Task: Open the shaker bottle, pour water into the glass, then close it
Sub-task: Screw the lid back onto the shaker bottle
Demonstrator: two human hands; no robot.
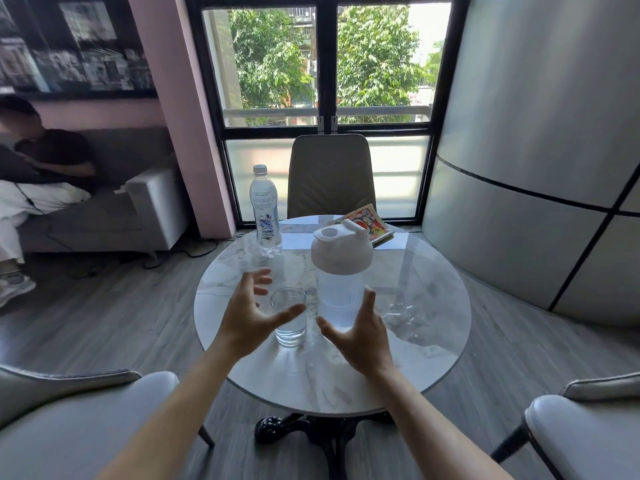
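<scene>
A clear shaker bottle (340,285) with a white screw lid stands upright on the round marble table (433,341); its flip cap looks lifted at the back. It holds water in its lower part. Just left of it stands a clear glass (290,317) with some water in it. My left hand (250,315) hovers open beside and partly in front of the glass, fingers spread. My right hand (360,336) is open in front of the shaker's base, thumb up along its right side, not gripping it.
A plastic water bottle (265,211) stands at the table's far left edge. A colourful booklet (372,226) lies at the far side. Spilled water (401,315) lies right of the shaker. Chairs surround the table; a person sits on a sofa at the left.
</scene>
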